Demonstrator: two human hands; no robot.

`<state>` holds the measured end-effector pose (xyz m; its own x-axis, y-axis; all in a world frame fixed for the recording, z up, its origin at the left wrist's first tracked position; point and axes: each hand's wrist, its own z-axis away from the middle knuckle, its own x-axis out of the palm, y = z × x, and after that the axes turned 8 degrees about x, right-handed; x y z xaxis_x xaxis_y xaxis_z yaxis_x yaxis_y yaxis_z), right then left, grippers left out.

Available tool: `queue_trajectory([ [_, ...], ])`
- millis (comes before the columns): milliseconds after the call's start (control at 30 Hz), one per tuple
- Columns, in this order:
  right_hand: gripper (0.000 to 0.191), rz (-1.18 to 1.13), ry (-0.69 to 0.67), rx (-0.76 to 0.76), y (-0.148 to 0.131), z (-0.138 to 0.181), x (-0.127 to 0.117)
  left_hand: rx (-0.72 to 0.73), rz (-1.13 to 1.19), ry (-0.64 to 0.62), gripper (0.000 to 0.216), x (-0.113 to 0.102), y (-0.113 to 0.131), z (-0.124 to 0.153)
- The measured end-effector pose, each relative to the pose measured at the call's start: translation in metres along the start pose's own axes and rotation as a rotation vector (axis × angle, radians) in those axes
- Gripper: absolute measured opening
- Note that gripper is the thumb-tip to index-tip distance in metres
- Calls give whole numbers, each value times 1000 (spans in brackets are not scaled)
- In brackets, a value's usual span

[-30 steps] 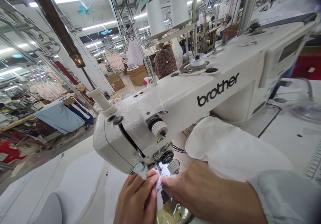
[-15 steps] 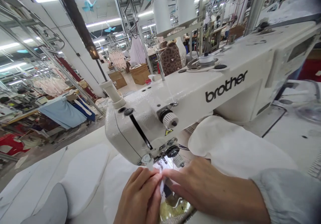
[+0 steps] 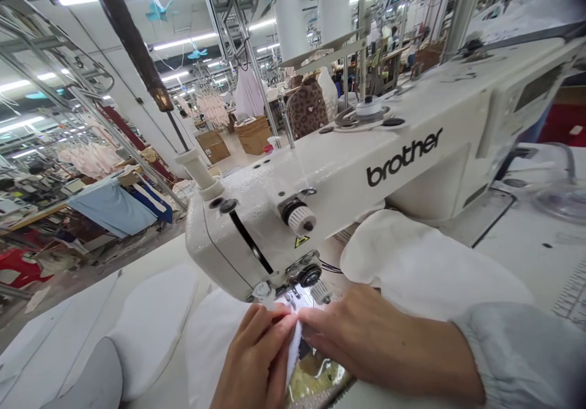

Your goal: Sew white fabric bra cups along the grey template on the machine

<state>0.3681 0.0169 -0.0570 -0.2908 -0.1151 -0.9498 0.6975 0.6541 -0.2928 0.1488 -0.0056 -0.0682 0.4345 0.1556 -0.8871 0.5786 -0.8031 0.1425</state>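
Observation:
A white Brother sewing machine [image 3: 348, 165] stands across the table. Right below its needle head, my left hand [image 3: 254, 360] and my right hand [image 3: 366, 342] meet fingertip to fingertip, both pinching a small piece of white fabric [image 3: 293, 342]. The needle itself is hidden behind my fingers. A larger bundle of white fabric [image 3: 421, 268] lies under the machine arm, just behind my right hand, whose wrist wears a grey sleeve [image 3: 526, 360]. Under my hands a shiny metal plate [image 3: 315, 378] shows.
White cut pieces [image 3: 151, 323] lie on the table to the left. Two thread cones [image 3: 311, 18] stand on a rack behind the machine. A clear bowl [image 3: 558, 183] sits at the far right. Beyond are factory aisles with hanging garments [image 3: 86, 159] and cardboard boxes [image 3: 251, 134].
My hands stay pinched together under the needle head; the fabric between them has bunched up slightly. The view has shifted a little.

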Motion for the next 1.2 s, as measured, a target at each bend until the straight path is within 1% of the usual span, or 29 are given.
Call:
queue_trajectory([
  [167, 10, 28, 9, -32, 1, -1, 3, -8, -23, -22, 42, 1, -1, 3],
  [267, 10, 9, 42, -30, 2, 0, 5, -5, -27, -34, 41, 1, -2, 3],
  [367, 12, 1, 40, -31, 3, 0, 4, -8, -26, -17, 38, 1, -1, 2],
  [567, 13, 25, -37, -29, 1, 0, -3, -15, -3, -1, 30, 0, 2, -1],
  [833, 13, 14, 31, -23, 3, -1, 3, 7, -124, -3, 32, 6, -6, 7],
  [1033, 10, 33, 19, 8, 0, 0, 1, 15, -186, 49, 31, 6, -7, 8],
  [1200, 11, 52, 15, -8, 0, -1, 2, -1, -170, 48, 29, 5, -6, 4],
])
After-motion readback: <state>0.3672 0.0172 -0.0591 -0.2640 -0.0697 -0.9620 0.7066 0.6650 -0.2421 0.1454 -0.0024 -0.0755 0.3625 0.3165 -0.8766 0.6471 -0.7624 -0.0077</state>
